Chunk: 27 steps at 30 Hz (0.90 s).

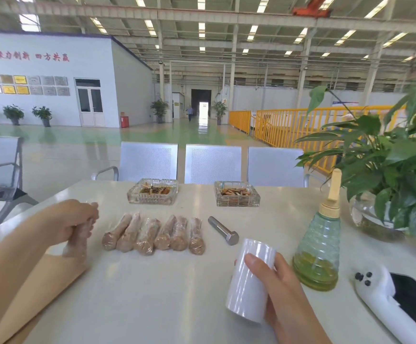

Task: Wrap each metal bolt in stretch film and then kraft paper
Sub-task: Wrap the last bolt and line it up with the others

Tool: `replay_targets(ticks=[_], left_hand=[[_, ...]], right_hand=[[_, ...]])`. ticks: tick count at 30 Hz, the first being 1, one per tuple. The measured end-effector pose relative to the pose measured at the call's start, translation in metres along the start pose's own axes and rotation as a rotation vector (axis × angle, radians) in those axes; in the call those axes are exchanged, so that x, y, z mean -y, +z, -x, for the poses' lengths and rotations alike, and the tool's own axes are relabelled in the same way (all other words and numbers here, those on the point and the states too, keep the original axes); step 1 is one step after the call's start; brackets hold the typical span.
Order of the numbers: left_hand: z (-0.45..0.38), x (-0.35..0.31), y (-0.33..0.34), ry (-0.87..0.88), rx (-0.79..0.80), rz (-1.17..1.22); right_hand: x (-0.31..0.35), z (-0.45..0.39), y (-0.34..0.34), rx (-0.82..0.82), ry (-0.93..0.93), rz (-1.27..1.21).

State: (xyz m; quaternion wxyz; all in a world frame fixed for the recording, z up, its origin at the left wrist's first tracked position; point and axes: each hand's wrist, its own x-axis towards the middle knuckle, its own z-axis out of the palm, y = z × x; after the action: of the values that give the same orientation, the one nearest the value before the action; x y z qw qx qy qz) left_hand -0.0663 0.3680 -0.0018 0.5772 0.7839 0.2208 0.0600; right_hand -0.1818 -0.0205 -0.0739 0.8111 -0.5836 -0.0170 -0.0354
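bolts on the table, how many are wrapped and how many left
Done: six wrapped bolts lie in a row. In hand: the left hand holds a seventh bolt with film around it, over kraft paper; the right hand holds the film roll. Left: one bare bolt.

Your white table (152, 294) carries six wrapped bolts (152, 234), one bare bolt (223, 230), kraft paper (40, 289), two ashtrays (152, 192), a spray bottle (318, 247), a plant bowl (365, 212)
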Motion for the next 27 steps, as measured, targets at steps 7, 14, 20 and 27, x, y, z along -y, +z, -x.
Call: replay_targets(ticks=[7, 14, 20, 27], left_hand=[[-0.035, 0.009, 0.015, 0.078, -0.259, -0.550], [-0.043, 0.028, 0.041, 0.208, -0.154, -0.325], [-0.018, 0.011, 0.050, 0.262, -0.136, -0.672], [0.133, -0.028, 0.132, 0.407, 0.502, -0.095]], right_hand=[[-0.002, -0.004, -0.007, 0.071, -0.011, 0.039], [-0.004, -0.006, -0.006, 0.084, -0.013, 0.079], [-0.006, -0.005, -0.005, 0.013, 0.045, 0.095], [0.003, 0.003, -0.002, 0.074, 0.054, 0.056]])
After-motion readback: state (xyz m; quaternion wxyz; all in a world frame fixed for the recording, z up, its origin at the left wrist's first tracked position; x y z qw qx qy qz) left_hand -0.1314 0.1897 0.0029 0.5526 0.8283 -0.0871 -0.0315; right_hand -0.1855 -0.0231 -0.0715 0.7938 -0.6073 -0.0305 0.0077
